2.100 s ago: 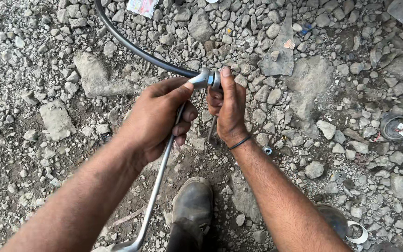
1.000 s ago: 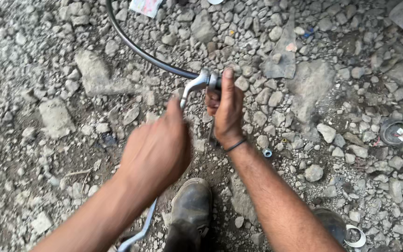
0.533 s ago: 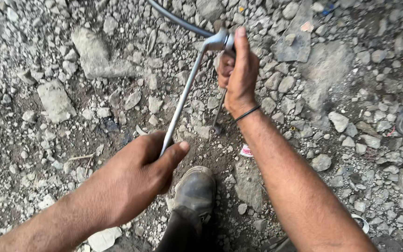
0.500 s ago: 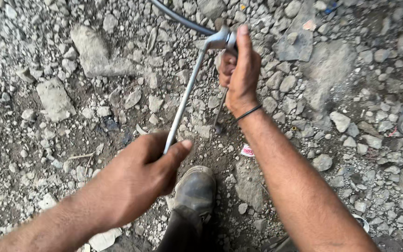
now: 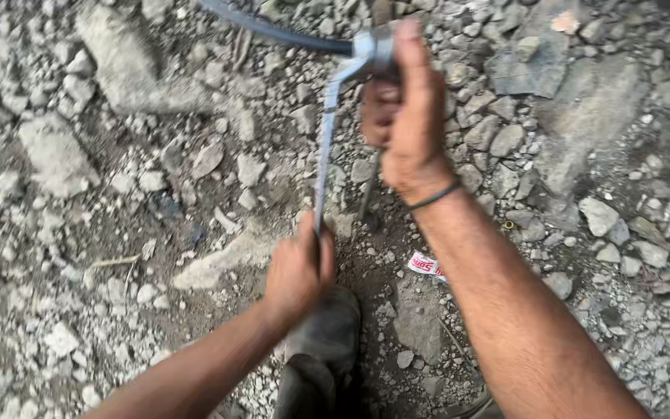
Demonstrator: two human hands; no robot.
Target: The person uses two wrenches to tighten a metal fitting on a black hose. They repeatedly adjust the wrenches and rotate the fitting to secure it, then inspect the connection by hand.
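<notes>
A thin silver metal pipe (image 5: pixel 324 159) runs from near my shoe up to a bend, where a metal fitting (image 5: pixel 372 48) joins it to a black rubber hose (image 5: pixel 273 31). My right hand (image 5: pixel 403 109) is closed around the fitting at the top; a dark band sits on that wrist. My left hand (image 5: pixel 298 268) grips the lower part of the pipe, just above my dark shoe (image 5: pixel 326 334). A thin dark rod or tool (image 5: pixel 367 194) shows below my right hand; I cannot tell whether the hand holds it.
The ground is loose grey gravel and dirt with larger stones, such as a flat slab (image 5: pixel 583 101) at the upper right and a big rock (image 5: pixel 129 62) at the upper left. A small red and white wrapper (image 5: pixel 426 264) lies beside my right forearm.
My left hand slid down from the fitting along the pipe and closed on its lower part. The right hand kept hold of the fitting. The view shifted so the fitting sits higher.
</notes>
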